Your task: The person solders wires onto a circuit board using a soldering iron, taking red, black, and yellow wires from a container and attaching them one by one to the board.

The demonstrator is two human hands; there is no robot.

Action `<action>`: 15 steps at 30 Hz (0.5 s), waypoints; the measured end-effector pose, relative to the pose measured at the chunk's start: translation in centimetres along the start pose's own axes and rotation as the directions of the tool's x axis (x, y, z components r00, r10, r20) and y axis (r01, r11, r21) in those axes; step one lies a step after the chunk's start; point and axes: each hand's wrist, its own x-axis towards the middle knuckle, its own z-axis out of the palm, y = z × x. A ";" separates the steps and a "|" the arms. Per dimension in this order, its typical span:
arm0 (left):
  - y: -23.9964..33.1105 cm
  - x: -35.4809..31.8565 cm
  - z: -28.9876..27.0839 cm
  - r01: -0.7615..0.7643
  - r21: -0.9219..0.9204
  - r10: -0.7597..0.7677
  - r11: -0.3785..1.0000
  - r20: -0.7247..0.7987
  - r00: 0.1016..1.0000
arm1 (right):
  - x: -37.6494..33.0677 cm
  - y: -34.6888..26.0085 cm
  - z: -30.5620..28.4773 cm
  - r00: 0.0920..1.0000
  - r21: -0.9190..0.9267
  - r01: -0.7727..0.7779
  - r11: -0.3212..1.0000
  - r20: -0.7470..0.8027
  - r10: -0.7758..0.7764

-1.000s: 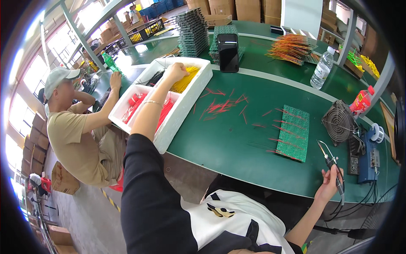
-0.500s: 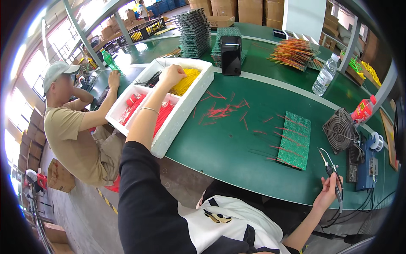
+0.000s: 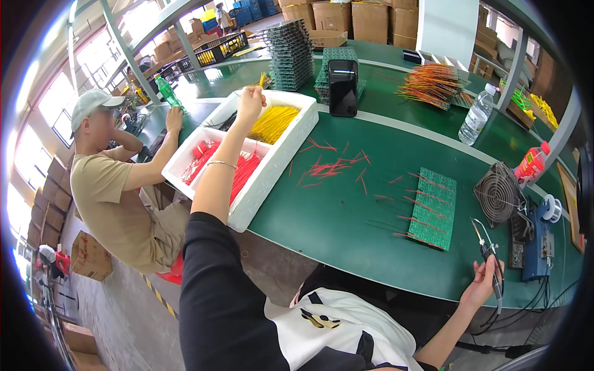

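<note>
Lifted since earlier frame: my left hand [image 3: 251,104], now over foam box [image 3: 307,115], pinching yellow bundle [image 3: 262,79]. More yellow wires [image 3: 275,125] inside box. Right hand [image 3: 480,281] grips soldering iron [image 3: 486,250], well right of box. Loose red wires [image 3: 328,167] just right of box, green circuit board [image 3: 443,213] farther right.

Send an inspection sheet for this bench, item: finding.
Surface: green table, loose red wires scattered mid-table.
Work items: board, red strands overhanging its left edge; foam box with red wires, yellow wires and black wires.
Clutter: phone, clear bottle, red bottle.
Hands: left hand pinches yellow strands above the box; right hand holds an iron.
Cables: black cables by the blue unit, hanging past the table edge.
Surroundings: seated co-worker at left; cartons behind.
</note>
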 end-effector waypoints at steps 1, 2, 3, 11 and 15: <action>0.9 -0.5 0.4 0.037 -0.156 -0.038 0.987 -0.005 0.999 | 0.0 -0.1 0.1 1.000 0.003 -0.003 1.000 -0.008 0.003; 1.1 -0.4 0.2 0.035 -0.156 -0.036 0.987 -0.006 0.999 | -0.1 -0.2 0.1 1.000 0.009 -0.006 1.000 -0.012 0.006; 1.4 -0.4 0.0 0.056 -0.204 -0.054 0.977 0.019 0.998 | -0.2 -0.2 0.0 1.000 0.010 -0.005 1.000 -0.012 0.005; 4.5 -2.2 0.3 0.041 -0.293 -0.029 0.955 0.046 0.999 | 0.1 0.3 0.0 0.999 0.027 0.012 1.000 -0.050 -0.011; 7.7 -3.9 1.0 0.097 -0.548 0.091 0.831 0.305 0.948 | 0.1 -0.1 -0.1 1.000 0.036 0.010 0.999 -0.005 -0.010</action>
